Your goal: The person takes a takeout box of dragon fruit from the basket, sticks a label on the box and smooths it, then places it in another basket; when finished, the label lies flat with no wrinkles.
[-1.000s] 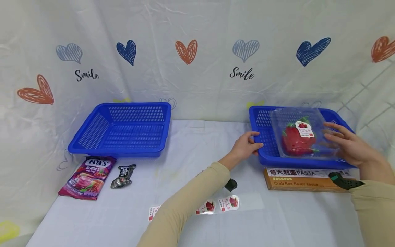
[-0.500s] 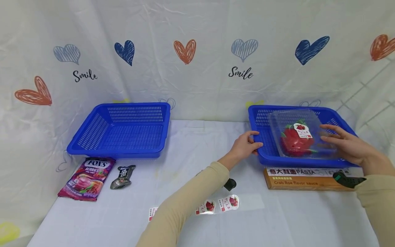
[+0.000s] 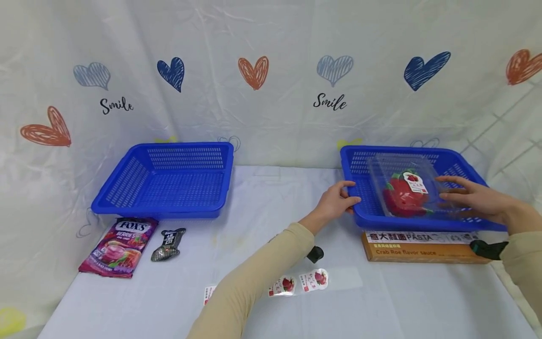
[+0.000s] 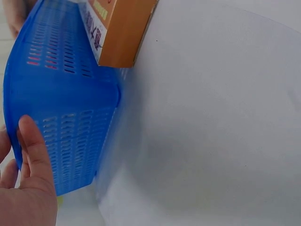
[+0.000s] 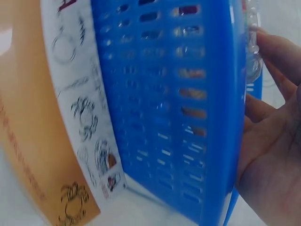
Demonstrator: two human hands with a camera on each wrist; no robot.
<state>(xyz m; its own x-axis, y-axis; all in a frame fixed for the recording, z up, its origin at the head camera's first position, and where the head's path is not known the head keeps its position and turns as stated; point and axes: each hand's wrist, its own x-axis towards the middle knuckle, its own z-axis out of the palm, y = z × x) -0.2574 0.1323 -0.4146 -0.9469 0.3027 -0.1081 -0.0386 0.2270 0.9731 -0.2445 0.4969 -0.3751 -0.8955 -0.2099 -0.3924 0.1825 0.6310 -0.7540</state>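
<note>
In the head view a clear plastic box [image 3: 383,174] with a red dragon fruit [image 3: 400,200] inside sits in the right blue basket [image 3: 360,219]. A white label [image 3: 417,182] shows on its lid. My left hand [image 3: 332,202] grips that basket's left rim, thumb outside in the left wrist view. At the box's right end, my right hand [image 3: 478,197] holds its edge, with some fingers seen through the plastic. From the right wrist, the hand [image 5: 277,122] reaches over the basket rim and touches the box [image 5: 254,52]; part of its grip is hidden.
A pasta box [image 3: 423,252] lies before the right basket. Another blue basket [image 3: 169,209] stands left, with a Fox's candy bag [image 3: 120,247] and a small black wrapped packet [image 3: 168,245] in front. Dragon fruit stickers [image 3: 314,280] lie by the left sleeve.
The clear box has sunk lower into the right basket, my right hand going down with it. My left hand has stayed on the rim.
</note>
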